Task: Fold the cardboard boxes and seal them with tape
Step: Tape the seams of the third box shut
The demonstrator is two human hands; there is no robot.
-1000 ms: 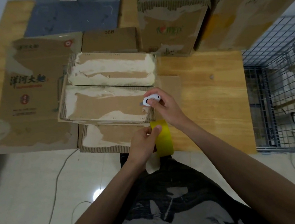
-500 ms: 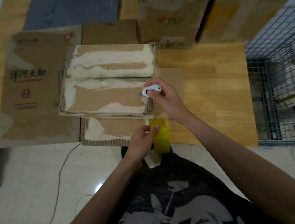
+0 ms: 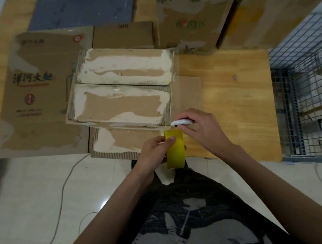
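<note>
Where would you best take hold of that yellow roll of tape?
Grip the yellow tape roll across its broad outer band, coming from its left side, as the left hand does now. The roll stands on edge with the band facing up, and the right hand with its white cutter sits to the right.

You hold a yellow tape roll (image 3: 175,149) and a white cutter (image 3: 181,122); the brown box (image 3: 120,98) shows torn white patches; the surface (image 3: 234,100) is light wood.
</note>
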